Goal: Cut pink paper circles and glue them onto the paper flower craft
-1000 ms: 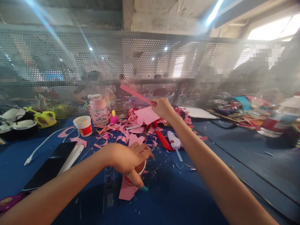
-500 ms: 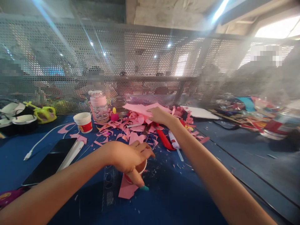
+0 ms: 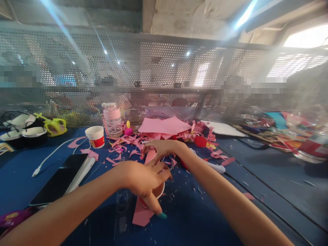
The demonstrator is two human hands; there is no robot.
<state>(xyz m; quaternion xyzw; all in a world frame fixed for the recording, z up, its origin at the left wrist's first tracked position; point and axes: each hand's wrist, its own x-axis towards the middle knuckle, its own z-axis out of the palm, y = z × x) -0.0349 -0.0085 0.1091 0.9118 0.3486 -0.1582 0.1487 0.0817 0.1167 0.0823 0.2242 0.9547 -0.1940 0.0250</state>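
Observation:
My left hand [image 3: 145,179] is closed round a small red and white paper cup [image 3: 156,193]. The cup stands on a pink paper piece [image 3: 141,216] on the blue table [image 3: 194,218]. Just behind it, my right hand [image 3: 160,147] hangs over the pink paper scraps [image 3: 120,141]. Its fingers curl down and pinch a pink paper strip [image 3: 150,155]. Flat pink sheets [image 3: 164,125] lie on the heap further back.
To the left lie a dark phone [image 3: 60,177], a white cable [image 3: 50,156], a paper cup [image 3: 96,136] and a pink bottle [image 3: 112,118]. A clear ruler [image 3: 120,208] lies under my left wrist. A perforated metal screen [image 3: 164,68] closes the back. Coloured clutter [image 3: 279,126] fills the right.
My right hand laid the pink sheet on the back heap and drew back and down to the scraps beside my left hand. My left hand stayed on the cup.

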